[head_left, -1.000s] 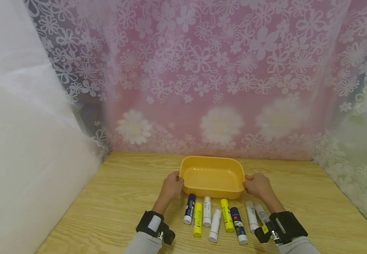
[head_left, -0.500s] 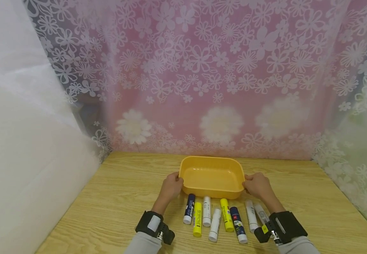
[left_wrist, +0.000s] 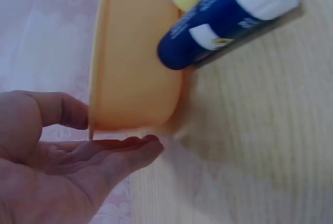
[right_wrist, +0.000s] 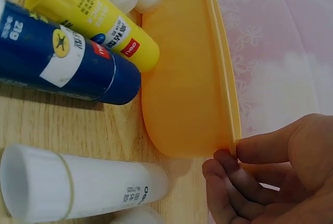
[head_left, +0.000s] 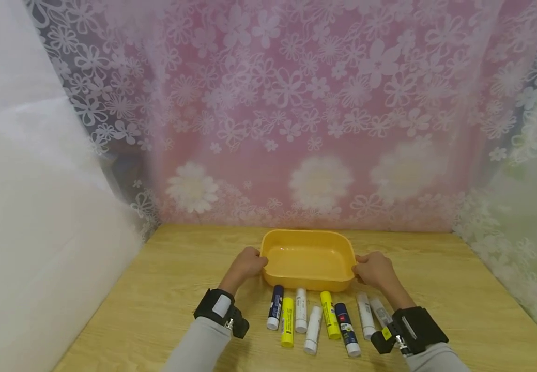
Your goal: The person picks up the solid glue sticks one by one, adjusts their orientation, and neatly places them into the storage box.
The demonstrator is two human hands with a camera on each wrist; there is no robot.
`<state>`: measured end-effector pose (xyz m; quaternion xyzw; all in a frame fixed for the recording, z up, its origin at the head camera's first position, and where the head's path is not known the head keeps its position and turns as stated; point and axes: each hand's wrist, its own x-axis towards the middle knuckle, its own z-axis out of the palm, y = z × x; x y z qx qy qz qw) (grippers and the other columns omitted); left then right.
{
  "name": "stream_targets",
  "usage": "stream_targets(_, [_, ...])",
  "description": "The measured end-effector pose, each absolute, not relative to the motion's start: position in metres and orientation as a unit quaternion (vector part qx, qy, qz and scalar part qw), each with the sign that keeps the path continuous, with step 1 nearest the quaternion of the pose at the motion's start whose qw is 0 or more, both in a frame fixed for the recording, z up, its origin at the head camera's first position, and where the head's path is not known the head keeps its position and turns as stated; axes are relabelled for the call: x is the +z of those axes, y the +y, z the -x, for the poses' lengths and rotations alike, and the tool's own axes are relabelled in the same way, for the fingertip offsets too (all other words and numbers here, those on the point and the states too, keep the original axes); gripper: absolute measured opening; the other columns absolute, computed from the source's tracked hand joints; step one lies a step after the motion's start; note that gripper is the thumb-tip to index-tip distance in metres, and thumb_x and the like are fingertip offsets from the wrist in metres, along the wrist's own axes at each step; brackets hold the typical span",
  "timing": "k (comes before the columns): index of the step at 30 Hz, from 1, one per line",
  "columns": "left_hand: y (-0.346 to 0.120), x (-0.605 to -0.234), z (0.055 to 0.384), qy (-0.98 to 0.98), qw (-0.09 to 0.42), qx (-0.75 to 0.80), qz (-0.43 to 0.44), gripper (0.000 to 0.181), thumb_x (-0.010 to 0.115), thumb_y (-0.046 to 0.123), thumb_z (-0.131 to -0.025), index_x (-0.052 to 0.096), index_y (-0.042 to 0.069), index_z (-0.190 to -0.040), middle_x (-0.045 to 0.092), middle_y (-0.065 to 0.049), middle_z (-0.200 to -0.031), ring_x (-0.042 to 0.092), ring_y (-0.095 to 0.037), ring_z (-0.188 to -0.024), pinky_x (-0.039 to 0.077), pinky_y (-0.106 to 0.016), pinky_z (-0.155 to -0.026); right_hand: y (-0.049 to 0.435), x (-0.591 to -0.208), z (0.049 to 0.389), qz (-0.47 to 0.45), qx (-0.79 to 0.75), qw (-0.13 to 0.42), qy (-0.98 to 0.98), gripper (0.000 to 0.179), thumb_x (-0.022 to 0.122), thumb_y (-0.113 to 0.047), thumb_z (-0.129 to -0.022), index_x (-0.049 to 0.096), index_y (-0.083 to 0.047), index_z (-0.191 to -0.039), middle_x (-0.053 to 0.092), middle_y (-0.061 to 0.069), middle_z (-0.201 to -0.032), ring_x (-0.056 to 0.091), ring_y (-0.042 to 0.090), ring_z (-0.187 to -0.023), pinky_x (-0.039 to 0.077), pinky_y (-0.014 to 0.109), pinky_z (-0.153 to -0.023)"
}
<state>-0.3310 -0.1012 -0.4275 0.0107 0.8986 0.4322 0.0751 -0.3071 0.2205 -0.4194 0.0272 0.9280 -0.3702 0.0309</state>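
Observation:
A yellow-orange plastic tub (head_left: 310,283) stands at the back of the table, with nothing inside. My left hand (head_left: 248,262) is at its left end; in the left wrist view the thumb meets the rim while fairly straight fingers (left_wrist: 122,161) lie along the outside. At the opposite end, my right hand (head_left: 376,268) pinches the rim between thumb and curled fingers (right_wrist: 221,182). Several glue sticks lie in front of the tub, among them a dark blue one (head_left: 275,307), a yellow one (head_left: 287,321) and a white one (head_left: 313,330).
More glue sticks, including another blue one (head_left: 347,329) and a white one (head_left: 366,316), lie between my forearms. The wood-grain table (head_left: 180,310) ends at a pink flowered curtain (head_left: 259,170). A white sheet (head_left: 40,232) hangs on the left.
My left wrist and forearm have shifted slightly left and up, the hand staying at the tub's end. The view has tilted a little. The tub, glue sticks and right hand look unmoved.

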Motion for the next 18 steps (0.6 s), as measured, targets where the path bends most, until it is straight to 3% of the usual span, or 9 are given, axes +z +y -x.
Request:
stream_targets(2, [-0.104,-0.427,0.334,0.891,0.096,0.443,-0.007,0.02,0.056,0.01,-0.089,0.053,0.009,-0.069,0.046,0.0,-0.066,0.045,-0.014,-0.06,0.038,-0.022,-0.053,0.219,-0.42,0.308,-0.025,-0.37,0.036,0.928,0.051,0.06,-0.008,-0.089,0.054,0.016,-0.134,0.063,0.008,-0.064,0.051,0.015,-0.054,0.04,0.025,-0.051])
stream_targets(5, [-0.106,-0.425,0.336,0.872,0.126,0.473,0.002,0.022,0.055,0.013,-0.094,0.052,0.009,-0.072,0.045,0.0,-0.069,0.048,-0.016,-0.065,0.043,-0.025,-0.059,0.219,-0.42,0.31,-0.022,-0.366,0.038,0.93,0.052,0.06,-0.008,-0.09,0.052,0.017,-0.135,0.062,0.007,-0.064,0.052,0.015,-0.054,0.041,0.025,-0.052])
stream_targets(10, [-0.103,-0.426,0.336,0.825,0.155,0.543,0.008,0.031,0.049,0.022,-0.105,0.062,-0.006,-0.106,0.051,-0.006,-0.087,0.054,-0.021,-0.086,0.052,-0.039,-0.087,0.221,-0.422,0.31,-0.02,-0.361,0.037,0.932,0.052,0.059,-0.008,-0.091,0.052,0.016,-0.136,0.065,0.008,-0.068,0.056,0.016,-0.058,0.044,0.026,-0.054])
stream_targets(13, [-0.1,-0.43,0.335,0.796,0.162,0.583,0.003,0.038,0.043,0.02,-0.108,0.058,-0.011,-0.125,0.058,-0.012,-0.101,0.056,-0.021,-0.093,0.05,-0.045,-0.098,0.222,-0.423,0.309,-0.018,-0.36,0.033,0.932,0.05,0.058,-0.008,-0.091,0.054,0.016,-0.135,0.068,0.009,-0.072,0.058,0.016,-0.06,0.047,0.026,-0.055])
stream_targets(18, [-0.098,-0.439,0.333,0.775,0.161,0.611,0.002,0.044,0.035,0.018,-0.11,0.046,-0.009,-0.143,0.061,-0.02,-0.124,0.059,-0.024,-0.107,0.048,-0.049,-0.107,0.22,-0.426,0.311,-0.019,-0.367,0.035,0.929,0.051,0.057,-0.008,-0.091,0.054,0.016,-0.135,0.066,0.008,-0.069,0.056,0.015,-0.058,0.045,0.025,-0.054])
